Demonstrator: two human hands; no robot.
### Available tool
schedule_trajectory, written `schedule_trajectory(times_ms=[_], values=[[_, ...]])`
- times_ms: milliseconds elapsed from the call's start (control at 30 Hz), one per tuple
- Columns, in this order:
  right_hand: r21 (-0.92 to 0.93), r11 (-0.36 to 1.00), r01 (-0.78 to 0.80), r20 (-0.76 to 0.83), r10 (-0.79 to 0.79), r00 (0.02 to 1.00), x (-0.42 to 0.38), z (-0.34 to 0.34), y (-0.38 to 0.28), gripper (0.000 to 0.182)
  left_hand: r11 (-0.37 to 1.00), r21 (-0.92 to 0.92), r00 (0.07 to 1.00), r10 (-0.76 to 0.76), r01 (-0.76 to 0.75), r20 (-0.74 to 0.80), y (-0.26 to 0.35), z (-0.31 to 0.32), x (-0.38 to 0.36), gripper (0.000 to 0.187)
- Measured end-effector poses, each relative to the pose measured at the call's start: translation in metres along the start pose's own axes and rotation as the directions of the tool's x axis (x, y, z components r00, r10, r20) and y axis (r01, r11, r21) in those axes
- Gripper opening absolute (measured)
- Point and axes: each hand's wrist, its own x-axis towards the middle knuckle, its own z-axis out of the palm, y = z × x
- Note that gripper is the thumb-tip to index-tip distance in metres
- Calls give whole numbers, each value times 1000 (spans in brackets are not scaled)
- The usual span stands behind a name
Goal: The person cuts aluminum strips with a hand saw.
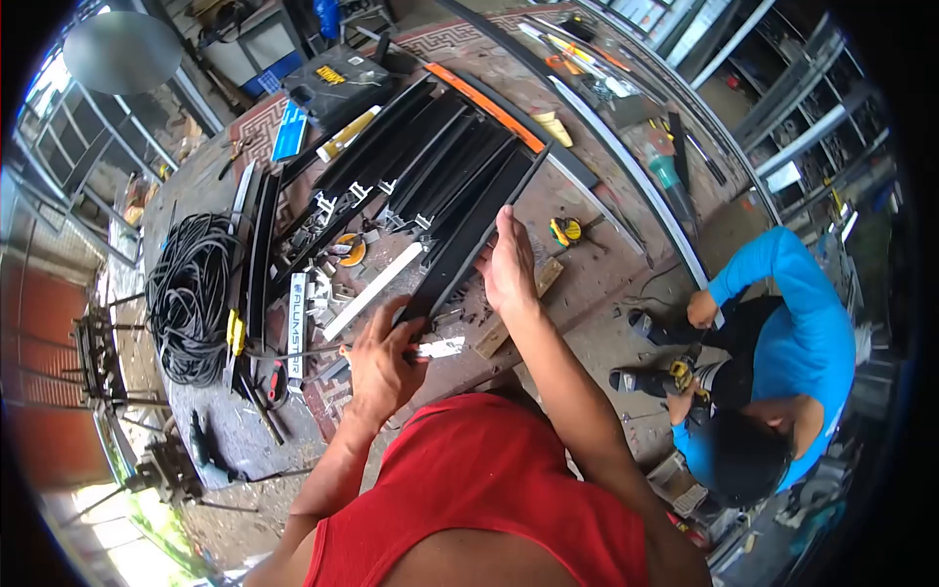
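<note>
A long black metal profile [473,235] slants across the bench in front of me, its near end by my left hand [381,364]. The fingers of that hand close around this end. A flat white piece [437,347] sticks out under the left hand, and a bit of orange shows at its other side; I cannot tell whether the hand holds this too. Farther up the profile, my right hand [511,269] grips its side edge, thumb pointing up along it and the other fingers partly hidden. Several more black profiles [430,147] lie side by side just beyond.
An orange level [484,106] lies across the profiles. Coiled black cable [194,298] and a black tool case [337,86] are on the left. A yellow tape measure [565,232] and wooden block [494,338] sit to the right. A co-worker in blue [797,333] crouches there with a drill.
</note>
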Motion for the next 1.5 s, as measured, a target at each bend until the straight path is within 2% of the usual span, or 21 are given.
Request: schedule_trajectory(times_ms=[33, 100, 133, 167, 233, 267, 300, 400, 500, 533, 567, 633, 700, 733, 767, 867, 933, 1133, 1233, 1433, 1500], values=[[-71, 996, 46, -119, -55, 991, 2, -3, -4, 55, 999, -43, 996, -4, 8, 89, 5, -3, 1, 40], [232, 972, 29, -23, -24, 999, -5, -9, -17, 53, 919, -372, 991, -113, 131, 68, 18, -16, 8, 37], [223, 972, 76, -52, -66, 996, -13, -11, -25, 54, 928, -373, 994, -52, 13, -93, 10, -12, 13, 36], [221, 964, 146, -56, -137, 989, -21, -10, -31, 57, 944, -330, 995, -45, 12, -93, 3, -13, 21, 35], [307, 930, 205, -49, -199, 979, -29, -8, -29, 56, 794, -587, 980, -54, 158, 191, -14, 2, 30, 39], [312, 927, 209, -22, -213, 977, -34, -4, -29, 56, 667, -682, 926, -35, 301, 375, -18, 12, 30, 47], [319, 922, 219, 4, -232, 973, -39, 1, -31, 57, 623, -683, 871, 3, 382, 490, -14, 12, 32, 54], [277, 920, 278, 106, -317, 942, -54, 2, -40, 59, 296, -888, 868, 253, 351, 428, -11, 30, 30, 60], [135, 922, 362, 221, -384, 897, -58, -8, -60, 58, 238, -911, 883, 255, 338, 394, -7, 38, 16, 65], [25, 886, 463, 205, -458, 865, -63, -4, -77, 52, 255, -906, 881, 252, 339, 400, -5, 35, 12, 62], [-40, 787, 616, 211, -596, 775, -60, -4, -92, 44, 272, -900, 880, 248, 339, 406, -2, 32, 9, 60], [-250, 589, 769, 230, -735, 638, -40, -31, -114, 34, 326, -893, 882, 253, 310, 399, 0, 31, 2, 54], [-386, 506, 771, 133, -797, 589, -32, -45, -128, 27, 385, -891, 891, 276, 243, 362, 6, 25, -1, 51], [-357, 469, 808, 190, -810, 555, -41, -41, -140, 23, 409, -890, 897, 289, 201, 335, 13, 17, -1, 51], [-532, 242, 811, 234, -879, 416, -44, -40, -143, 24, 455, -880, 905, 303, 140, 300, 18, 10, 0, 51], [-425, 335, 841, 128, -897, 422, -61, -27, -155, 27, 563, -822, 910, 381, -89, 163, 29, -5, 2, 52], [-438, 390, 810, 48, -889, 455, -73, -17, -165, 29, 634, -767, 906, 375, -95, 198, 30, -13, -1, 53], [-433, 394, 811, 115, -868, 483, -74, -17, -164, 35, 596, -786, 908, 403, -165, 115, 30, -10, -6, 55], [-421, 45, 906, 360, -908, 213, -73, -19, -162, 30, 562, -814, 914, 392, -148, 104, 31, -8, -8, 54], [-265, 178, 948, 450, -847, 285, -57, -46, -139, 25, 576, -805, 920, 377, -141, 109, 30, -4, -11, 54], [-265, 220, 939, 412, -854, 316, -58, -48, -142, 27, 603, -789, 921, 363, -119, 139, 34, -7, -11, 54]])
